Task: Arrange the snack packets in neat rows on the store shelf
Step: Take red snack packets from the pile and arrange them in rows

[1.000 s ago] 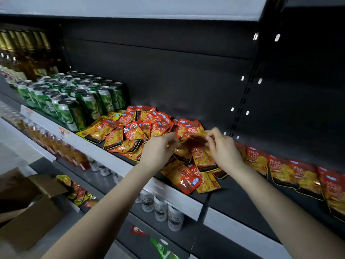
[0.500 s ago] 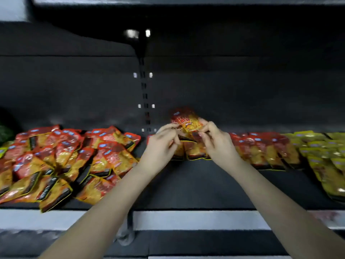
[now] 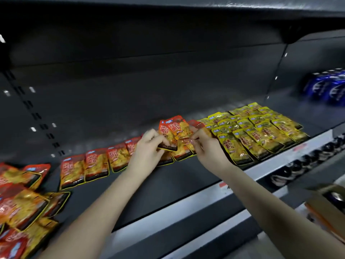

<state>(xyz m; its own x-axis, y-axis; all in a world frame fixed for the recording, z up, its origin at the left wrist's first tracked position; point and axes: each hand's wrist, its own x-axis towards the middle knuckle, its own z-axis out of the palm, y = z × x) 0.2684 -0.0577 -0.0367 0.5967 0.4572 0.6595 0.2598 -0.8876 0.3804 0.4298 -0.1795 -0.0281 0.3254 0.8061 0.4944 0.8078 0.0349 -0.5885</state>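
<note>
- The loose heap of red packets (image 3: 24,208) at the left lies near the shelf (image 3: 168,186) front; a brushing forearm could tip some off
- The laid row of red packets (image 3: 93,165) runs under the left wrist; a dragged arm may skew it
- The left hand (image 3: 147,146) pinches the lower edge of the held packets (image 3: 175,129), raised above the row's right end; the right hand (image 3: 205,146) pinches their other side; fanned, slick packets might slip apart
- The yellow packets (image 3: 257,131) lie just beside; setting down too far right would overlap them

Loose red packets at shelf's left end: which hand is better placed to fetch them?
Left, likely: left hand and right hand both pinch the held packets, but left is nearer the loose pile.
</note>
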